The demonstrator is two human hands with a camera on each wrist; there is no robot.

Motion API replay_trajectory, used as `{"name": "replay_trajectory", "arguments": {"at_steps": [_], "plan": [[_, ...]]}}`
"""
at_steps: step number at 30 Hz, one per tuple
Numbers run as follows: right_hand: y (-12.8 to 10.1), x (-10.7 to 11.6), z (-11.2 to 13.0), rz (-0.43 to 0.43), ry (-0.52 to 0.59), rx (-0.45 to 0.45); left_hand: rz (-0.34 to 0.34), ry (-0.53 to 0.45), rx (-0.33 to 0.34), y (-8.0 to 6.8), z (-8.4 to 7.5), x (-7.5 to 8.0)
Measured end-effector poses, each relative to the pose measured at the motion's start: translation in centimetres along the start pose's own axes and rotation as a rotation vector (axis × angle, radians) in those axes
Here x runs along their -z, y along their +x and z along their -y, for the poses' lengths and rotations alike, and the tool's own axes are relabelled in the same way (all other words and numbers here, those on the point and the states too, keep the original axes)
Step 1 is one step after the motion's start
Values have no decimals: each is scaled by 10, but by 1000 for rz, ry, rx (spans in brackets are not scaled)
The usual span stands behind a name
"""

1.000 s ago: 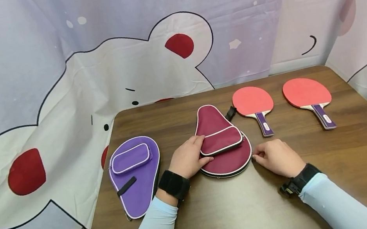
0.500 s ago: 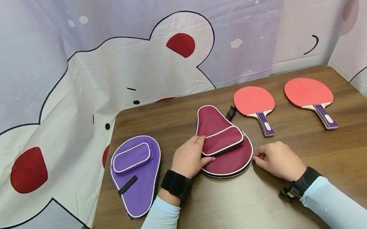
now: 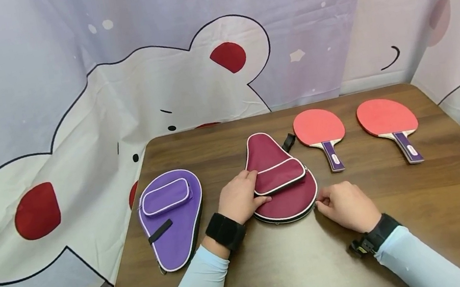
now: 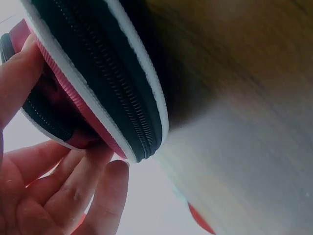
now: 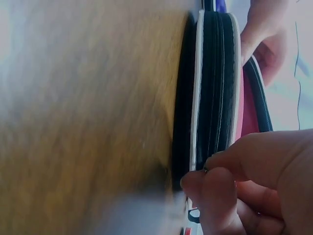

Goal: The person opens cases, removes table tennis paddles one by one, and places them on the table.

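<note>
A maroon paddle case [image 3: 280, 180] with white piping lies flat on the brown table [image 3: 445, 210]. My left hand [image 3: 240, 197] rests on the case's left side, fingers against its front pocket. In the left wrist view those fingers [image 4: 63, 191] touch the case's edge [image 4: 112, 93] and its black zip. My right hand [image 3: 346, 205] sits at the case's lower right rim, and its fingertips [image 5: 208, 178] pinch a small metal zip pull at the case's edge [image 5: 215, 78].
A purple paddle case [image 3: 171, 216] lies at the table's left edge. Two red paddles with purple handles [image 3: 319, 132] [image 3: 387, 122] lie at the back right. A printed bear curtain [image 3: 117, 105] hangs behind the table.
My right hand has slid slightly left and toward me along the case's rim. The left hand has stayed in place.
</note>
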State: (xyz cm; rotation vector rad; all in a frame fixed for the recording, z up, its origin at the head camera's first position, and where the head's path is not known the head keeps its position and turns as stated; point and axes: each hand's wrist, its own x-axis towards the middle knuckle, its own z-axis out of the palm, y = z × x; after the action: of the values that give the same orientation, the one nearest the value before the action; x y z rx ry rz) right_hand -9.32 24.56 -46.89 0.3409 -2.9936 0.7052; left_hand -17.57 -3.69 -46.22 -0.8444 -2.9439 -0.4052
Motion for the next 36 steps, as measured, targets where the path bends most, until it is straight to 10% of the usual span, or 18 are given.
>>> {"name": "replay_trajectory", "arguments": {"at_steps": [36], "plan": [[-12, -28, 50, 12, 75, 100, -39, 50, -10, 0, -4, 0]]}}
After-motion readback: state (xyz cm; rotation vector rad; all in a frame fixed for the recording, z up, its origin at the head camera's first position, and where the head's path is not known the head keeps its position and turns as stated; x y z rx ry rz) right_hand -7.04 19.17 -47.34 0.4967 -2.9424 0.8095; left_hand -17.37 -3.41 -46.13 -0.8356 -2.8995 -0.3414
